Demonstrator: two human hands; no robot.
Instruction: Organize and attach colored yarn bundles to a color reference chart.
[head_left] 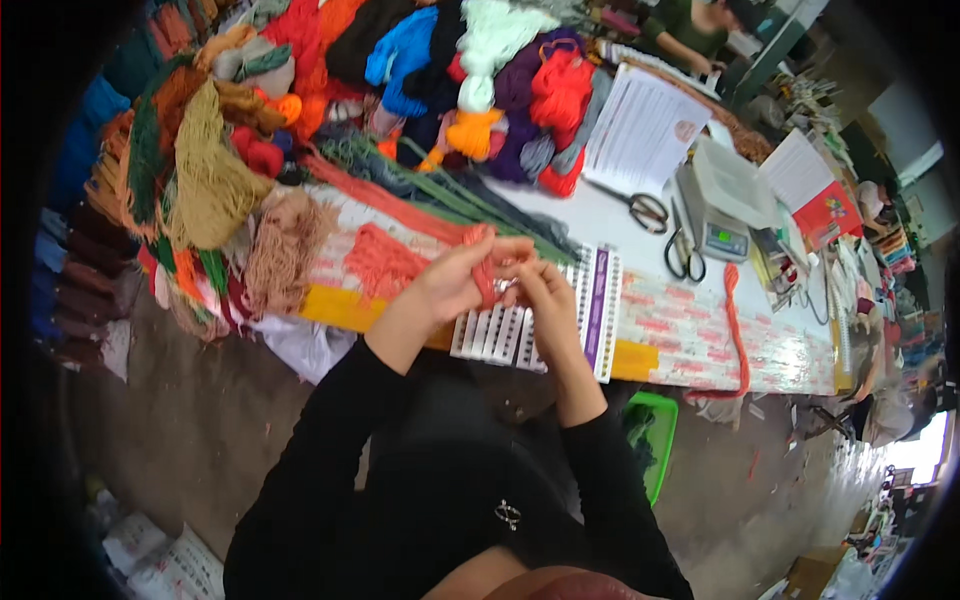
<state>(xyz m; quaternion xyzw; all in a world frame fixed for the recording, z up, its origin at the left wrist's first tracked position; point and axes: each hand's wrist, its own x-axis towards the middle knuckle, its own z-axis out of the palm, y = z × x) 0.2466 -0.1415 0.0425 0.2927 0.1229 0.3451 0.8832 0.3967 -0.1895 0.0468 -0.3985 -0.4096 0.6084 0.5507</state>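
Note:
Coral yarn (484, 287) is looped round the fingers of my left hand (455, 275), which is closed on it over the table's front edge. My right hand (550, 302) meets it at the fingertips in a pinch. Something small and pale shows between the two hands, too small to name. Under them lie sheets of small printed labels (485, 338) with a purple strip (601, 300) down the right side. More coral yarn (385, 262) lies on the table beside my left wrist, and long coral strands (385, 203) stretch away toward the back left.
Heaped yarn skeins (400, 60) of many colours fill the back and left. Two pairs of scissors (648, 212) (684, 258) lie right of my hands, beside a scale (727, 240). A coral yarn twist (735, 330) hangs over the front edge. Below stands a green basket (668, 440). Another person (690, 35) works beyond.

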